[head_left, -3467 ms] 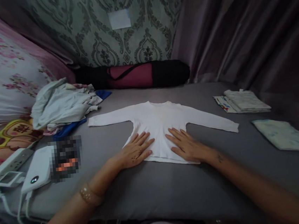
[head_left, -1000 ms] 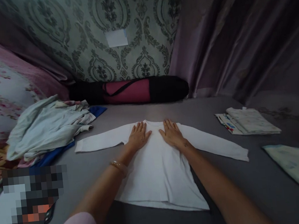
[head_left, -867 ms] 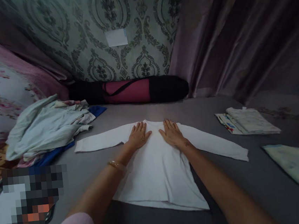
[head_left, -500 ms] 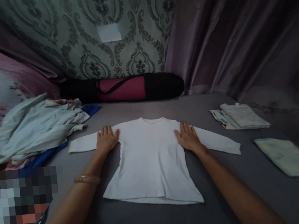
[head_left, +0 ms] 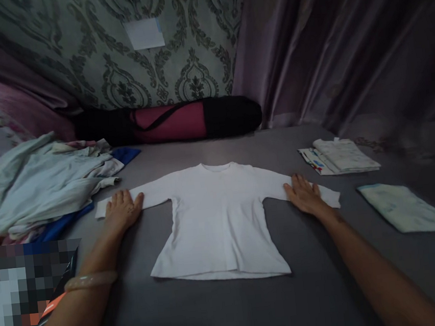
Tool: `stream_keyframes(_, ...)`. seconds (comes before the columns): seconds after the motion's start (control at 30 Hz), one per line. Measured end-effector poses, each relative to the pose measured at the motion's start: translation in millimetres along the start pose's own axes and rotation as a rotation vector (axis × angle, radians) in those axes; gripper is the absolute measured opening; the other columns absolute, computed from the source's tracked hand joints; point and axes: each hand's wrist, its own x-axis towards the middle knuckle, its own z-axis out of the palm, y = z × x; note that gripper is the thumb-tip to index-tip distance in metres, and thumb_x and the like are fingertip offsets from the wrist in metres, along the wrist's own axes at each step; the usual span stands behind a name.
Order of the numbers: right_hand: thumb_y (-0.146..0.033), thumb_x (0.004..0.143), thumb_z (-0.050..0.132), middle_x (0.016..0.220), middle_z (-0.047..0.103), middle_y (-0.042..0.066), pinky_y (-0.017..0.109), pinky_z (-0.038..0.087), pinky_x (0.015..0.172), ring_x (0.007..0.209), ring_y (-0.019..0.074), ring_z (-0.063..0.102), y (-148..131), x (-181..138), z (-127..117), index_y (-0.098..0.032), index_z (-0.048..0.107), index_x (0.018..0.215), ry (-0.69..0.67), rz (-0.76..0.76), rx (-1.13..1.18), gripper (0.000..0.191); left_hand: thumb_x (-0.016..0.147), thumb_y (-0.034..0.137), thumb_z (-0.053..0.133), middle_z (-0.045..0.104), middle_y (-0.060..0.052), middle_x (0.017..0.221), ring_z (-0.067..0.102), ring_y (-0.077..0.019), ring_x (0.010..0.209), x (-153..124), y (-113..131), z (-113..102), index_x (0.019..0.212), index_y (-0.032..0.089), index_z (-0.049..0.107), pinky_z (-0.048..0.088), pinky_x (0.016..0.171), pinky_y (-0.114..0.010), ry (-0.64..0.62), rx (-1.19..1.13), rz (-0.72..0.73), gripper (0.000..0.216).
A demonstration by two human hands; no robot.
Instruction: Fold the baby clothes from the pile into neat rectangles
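Note:
A white long-sleeved shirt (head_left: 217, 219) lies spread flat on the grey bed surface (head_left: 224, 311), neck toward the wall. My left hand (head_left: 121, 209) rests palm down, fingers stretched out, on the end of the shirt's left sleeve. On the right sleeve, near its cuff, my right hand (head_left: 303, 194) lies flat in the same way. Neither hand grips the cloth. A bangle sits on my left wrist.
A heap of unfolded clothes (head_left: 38, 185) lies at the left. Folded pieces lie at the right: a stack (head_left: 340, 155) and a single one (head_left: 404, 207). A rolled pink mat in a black bag (head_left: 167, 122) lies against the patterned wall. A curtain hangs at the right.
Both hands slid up the shirt's body to the chest, then apart along the sleeves out to the cuffs. The sleeves lie flatter.

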Motion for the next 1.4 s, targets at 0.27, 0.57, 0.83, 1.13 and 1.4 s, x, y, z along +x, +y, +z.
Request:
stream_keyframes(0.27, -0.04, 0.095, 0.021, 0.145, 0.04, 0.022, 0.048, 0.028, 0.108, 0.135, 0.0313, 0.035, 57, -5, -3, -0.002, 0.042, 0.138, 0.127, -0.018, -0.04, 0.061, 0.089, 0.052, 0.024, 0.042, -0.03, 0.139, 0.033, -0.042, 0.133, -3, -21, -5, 0.131, -0.004, 0.045, 0.028, 0.104, -0.058, -0.012, 0.044, 0.089, 0.072)
stream_keyframes(0.57, -0.047, 0.09, 0.037, 0.069, 0.066, 0.004, 0.027, 0.037, 0.055, 0.06, 0.0177, 0.058, -15, -100, -31, -0.019, 0.065, 0.08, -0.038, -0.217, 0.395, 0.042, 0.092, 0.048, 0.042, 0.063, -0.011, 0.11, 0.059, -0.0254, 0.101, -83, 43, -52, 0.108, 0.018, 0.061, 0.046, 0.09, -0.042, 0.167, -0.388, 0.579, 0.039)
stream_keyframes(0.83, -0.05, 0.087, 0.044, 0.054, 0.056, 0.001, 0.027, 0.023, 0.052, 0.052, 0.0126, 0.046, -62, -160, -36, -0.019, 0.055, 0.056, -0.253, -0.254, 0.299, 0.045, 0.092, 0.042, 0.053, 0.062, -0.007, 0.099, 0.058, -0.0185, 0.094, -191, 133, -76, 0.112, 0.019, 0.061, 0.048, 0.08, -0.029, -0.277, -0.599, 1.142, 0.031)
stream_keyframes(1.13, -0.044, 0.083, 0.048, 0.06, 0.06, 0.003, 0.026, 0.026, 0.054, 0.057, 0.0143, 0.052, -56, -162, -31, -0.018, 0.058, 0.059, -0.306, -0.223, 0.315, 0.037, 0.1, 0.023, 0.032, 0.06, -0.008, 0.092, 0.055, -0.0174, 0.088, -197, 135, -68, 0.101, 0.015, 0.062, 0.047, 0.078, -0.029, -0.237, -0.493, 1.252, 0.031)
stream_keyframes(1.4, -0.044, 0.085, 0.049, 0.065, 0.064, 0.004, 0.026, 0.028, 0.053, 0.06, 0.015, 0.056, -55, -164, -45, -0.018, 0.058, 0.061, -0.372, -0.275, 0.248, 0.037, 0.097, 0.02, 0.039, 0.061, -0.007, 0.09, 0.057, -0.0165, 0.087, -196, 133, -74, 0.097, 0.017, 0.064, 0.049, 0.077, -0.029, -0.279, -0.521, 1.251, 0.025)
